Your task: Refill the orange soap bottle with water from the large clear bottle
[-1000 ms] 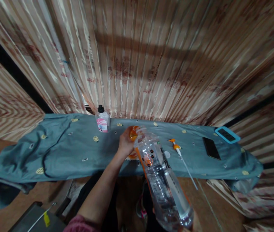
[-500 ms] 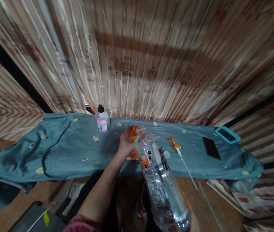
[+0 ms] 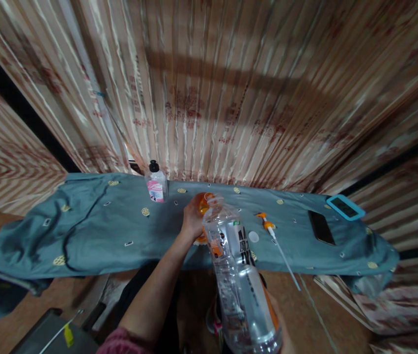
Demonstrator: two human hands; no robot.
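Note:
My left hand grips a small orange container that stands on the blue-grey cloth covering the table. A large clear plastic bottle with an orange and black label is tilted away from me, its open mouth right at the top of the orange container. My right hand holds this bottle near its base, and only the edge of the hand shows. Some clear liquid sits in the bottle's lower part. An orange pump head with a long white tube and a white cap lie just right of the bottle.
A small clear bottle with a pink label and black cap stands at the back of the table. A black phone and a blue-cased device lie at the right. Striped curtains hang behind. A grey box sits on the floor at the lower left.
The clear bottle's base has swung to the left and the bottle has turned, so its black lettering faces me. My left hand and the orange container have stayed put.

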